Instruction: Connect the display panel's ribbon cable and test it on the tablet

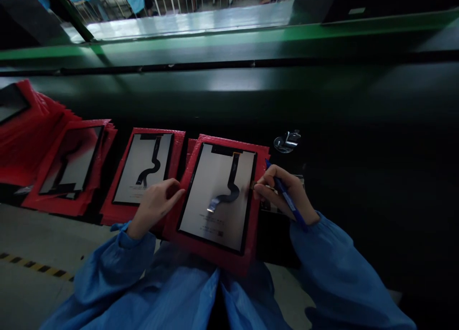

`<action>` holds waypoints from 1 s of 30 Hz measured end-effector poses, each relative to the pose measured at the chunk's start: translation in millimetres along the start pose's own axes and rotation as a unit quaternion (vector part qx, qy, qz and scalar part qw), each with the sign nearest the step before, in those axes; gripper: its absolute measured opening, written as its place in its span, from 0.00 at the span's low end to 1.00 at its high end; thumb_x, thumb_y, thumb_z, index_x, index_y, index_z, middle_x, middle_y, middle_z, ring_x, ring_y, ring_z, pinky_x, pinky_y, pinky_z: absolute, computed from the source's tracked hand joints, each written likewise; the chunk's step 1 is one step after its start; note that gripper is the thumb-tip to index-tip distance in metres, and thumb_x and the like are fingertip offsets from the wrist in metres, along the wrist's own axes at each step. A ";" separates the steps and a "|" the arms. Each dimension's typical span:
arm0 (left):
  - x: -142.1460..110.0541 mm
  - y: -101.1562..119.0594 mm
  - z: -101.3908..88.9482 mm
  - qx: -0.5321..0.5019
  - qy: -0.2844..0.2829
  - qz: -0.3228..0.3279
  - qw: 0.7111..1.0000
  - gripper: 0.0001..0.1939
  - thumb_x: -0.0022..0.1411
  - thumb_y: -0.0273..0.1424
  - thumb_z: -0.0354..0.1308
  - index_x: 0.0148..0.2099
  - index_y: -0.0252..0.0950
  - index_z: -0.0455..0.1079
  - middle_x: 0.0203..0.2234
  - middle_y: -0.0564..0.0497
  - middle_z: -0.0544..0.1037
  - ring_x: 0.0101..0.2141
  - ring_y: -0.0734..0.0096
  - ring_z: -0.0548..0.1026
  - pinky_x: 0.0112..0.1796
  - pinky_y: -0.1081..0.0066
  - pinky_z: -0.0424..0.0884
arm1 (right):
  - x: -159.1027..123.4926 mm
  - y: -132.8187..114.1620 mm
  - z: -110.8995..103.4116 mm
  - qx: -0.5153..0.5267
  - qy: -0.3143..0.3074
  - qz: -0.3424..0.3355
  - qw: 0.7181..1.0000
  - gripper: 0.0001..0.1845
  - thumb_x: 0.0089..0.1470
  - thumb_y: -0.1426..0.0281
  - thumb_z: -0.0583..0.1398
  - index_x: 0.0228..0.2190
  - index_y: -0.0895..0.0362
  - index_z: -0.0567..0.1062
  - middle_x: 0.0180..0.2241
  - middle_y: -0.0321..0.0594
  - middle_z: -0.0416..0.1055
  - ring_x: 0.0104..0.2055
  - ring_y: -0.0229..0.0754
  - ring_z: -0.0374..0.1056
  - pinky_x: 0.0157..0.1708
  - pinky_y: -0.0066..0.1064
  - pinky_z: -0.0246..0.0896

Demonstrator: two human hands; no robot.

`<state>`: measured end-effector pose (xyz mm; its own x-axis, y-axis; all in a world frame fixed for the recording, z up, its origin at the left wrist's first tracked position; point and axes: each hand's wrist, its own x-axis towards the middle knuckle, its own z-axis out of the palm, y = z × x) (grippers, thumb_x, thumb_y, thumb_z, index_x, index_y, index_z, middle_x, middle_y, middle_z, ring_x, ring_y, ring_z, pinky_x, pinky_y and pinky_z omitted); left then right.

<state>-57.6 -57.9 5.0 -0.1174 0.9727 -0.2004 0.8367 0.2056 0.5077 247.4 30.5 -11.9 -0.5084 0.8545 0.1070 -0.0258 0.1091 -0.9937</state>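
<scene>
A display panel [211, 210] with a black flex cable [229, 189] lies face down on a red bag [222, 258] at the near edge of the dark bench. My left hand [156, 203] rests with its fingertips on the panel's left edge. My right hand [287, 193] holds a blue pen [287, 196] and touches the panel's right edge with its fingertips. Both arms wear blue sleeves.
Two more panels on red bags [145, 170] [70, 160] lie to the left, with a pile of red bags [21, 129] beyond. A small shiny metal object [287, 141] sits behind my right hand. A green conveyor edge [229, 38] runs across the back.
</scene>
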 end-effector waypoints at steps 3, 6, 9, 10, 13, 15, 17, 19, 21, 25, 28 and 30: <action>-2.8 3.1 2.0 -0.004 0.046 0.001 0.999 0.14 0.64 0.43 0.55 0.34 0.38 0.72 0.26 0.52 0.77 0.26 0.67 0.71 0.30 0.69 0.63 | -0.1 1.7 -0.4 0.003 -0.005 -0.003 1.000 0.22 0.58 0.59 0.66 0.26 0.53 0.59 0.23 0.33 0.72 0.24 0.36 0.69 0.25 0.27 0.64; -6.7 3.0 -0.3 -0.050 0.038 0.008 0.998 0.16 0.64 0.44 0.54 0.33 0.38 0.70 0.24 0.53 0.74 0.25 0.69 0.69 0.30 0.68 0.62 | 0.1 1.0 -1.2 0.002 -0.012 -0.010 1.000 0.22 0.59 0.60 0.66 0.26 0.53 0.59 0.23 0.33 0.71 0.24 0.35 0.69 0.25 0.27 0.64; -8.3 -0.1 -0.5 -0.168 0.015 -0.050 0.984 0.16 0.64 0.46 0.53 0.34 0.39 0.70 0.30 0.51 0.77 0.32 0.66 0.73 0.33 0.69 0.67 | 0.0 -0.5 -1.8 0.002 -0.005 -0.007 1.000 0.22 0.58 0.61 0.67 0.26 0.53 0.60 0.23 0.33 0.71 0.24 0.35 0.69 0.25 0.26 0.62; -8.0 -0.6 0.4 -0.210 0.021 -0.087 0.974 0.16 0.64 0.46 0.54 0.35 0.39 0.70 0.33 0.51 0.78 0.35 0.65 0.74 0.35 0.69 0.69 | -0.2 -0.7 -1.8 0.002 -0.003 -0.006 1.000 0.22 0.58 0.61 0.67 0.26 0.53 0.60 0.24 0.33 0.71 0.25 0.35 0.68 0.25 0.26 0.62; -4.2 4.0 4.9 -0.331 0.014 -0.140 0.933 0.16 0.63 0.47 0.56 0.42 0.41 0.72 0.38 0.52 0.79 0.41 0.64 0.76 0.39 0.70 0.71 | -0.7 -0.9 -1.7 0.003 0.003 -0.003 1.000 0.22 0.58 0.61 0.67 0.26 0.53 0.60 0.24 0.33 0.70 0.24 0.35 0.68 0.25 0.26 0.61; -0.3 12.0 7.9 -0.373 -0.044 -0.108 0.920 0.19 0.61 0.49 0.59 0.42 0.39 0.72 0.35 0.51 0.79 0.37 0.65 0.76 0.37 0.69 0.72 | -1.0 -0.8 -1.8 0.003 0.003 -0.001 1.000 0.22 0.58 0.61 0.67 0.25 0.53 0.60 0.23 0.32 0.69 0.24 0.35 0.67 0.25 0.26 0.61; 3.2 21.0 9.7 -0.365 -0.073 -0.083 0.925 0.20 0.57 0.50 0.64 0.37 0.37 0.72 0.29 0.51 0.77 0.32 0.66 0.74 0.33 0.70 0.71 | -1.2 -0.6 -2.4 0.004 0.007 0.002 1.000 0.22 0.58 0.61 0.67 0.25 0.53 0.60 0.23 0.32 0.69 0.23 0.34 0.66 0.24 0.26 0.61; 5.1 26.8 8.8 -0.355 -0.065 -0.080 0.929 0.22 0.54 0.50 0.66 0.32 0.36 0.70 0.26 0.52 0.75 0.29 0.67 0.73 0.30 0.71 0.69 | -1.3 0.0 -3.2 0.005 0.011 0.006 1.000 0.22 0.57 0.60 0.67 0.25 0.53 0.60 0.22 0.32 0.70 0.23 0.34 0.66 0.24 0.26 0.61; 5.4 25.2 3.1 -0.384 -0.047 -0.099 0.917 0.22 0.54 0.50 0.67 0.34 0.35 0.72 0.27 0.51 0.77 0.30 0.67 0.74 0.29 0.71 0.70 | -1.0 0.8 -3.9 0.000 0.014 0.014 1.000 0.23 0.57 0.60 0.67 0.25 0.53 0.60 0.22 0.32 0.70 0.23 0.34 0.65 0.25 0.25 0.61; 3.6 -5.8 -29.2 -0.446 0.025 -0.176 0.877 0.21 0.53 0.47 0.69 0.41 0.37 0.74 0.28 0.54 0.79 0.26 0.71 0.73 0.25 0.74 0.68 | 1.4 1.3 -4.0 -0.015 0.018 0.018 1.000 0.24 0.55 0.57 0.68 0.25 0.53 0.60 0.22 0.32 0.70 0.22 0.34 0.64 0.23 0.26 0.61; 2.8 -43.3 -62.5 -0.425 0.111 -0.240 0.866 0.18 0.51 0.41 0.72 0.40 0.38 0.74 0.28 0.56 0.80 0.27 0.73 0.74 0.26 0.75 0.69 | 3.0 1.3 -4.2 -0.018 0.019 0.013 1.000 0.25 0.55 0.57 0.69 0.24 0.53 0.60 0.21 0.32 0.69 0.21 0.35 0.64 0.22 0.26 0.61; 4.1 -67.6 -79.2 -0.392 0.150 -0.256 0.871 0.18 0.51 0.44 0.72 0.39 0.40 0.74 0.28 0.58 0.81 0.30 0.72 0.75 0.29 0.74 0.71 | 3.4 2.4 -4.9 -0.021 0.027 0.017 0.999 0.24 0.55 0.57 0.68 0.24 0.53 0.60 0.21 0.32 0.69 0.21 0.35 0.65 0.22 0.27 0.63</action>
<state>-157.1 -59.2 36.3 -0.6002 0.6919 -0.4013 0.0245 0.5174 0.8554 249.8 36.2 -13.8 -0.4619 0.8836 0.0760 0.0274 0.0999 -0.9946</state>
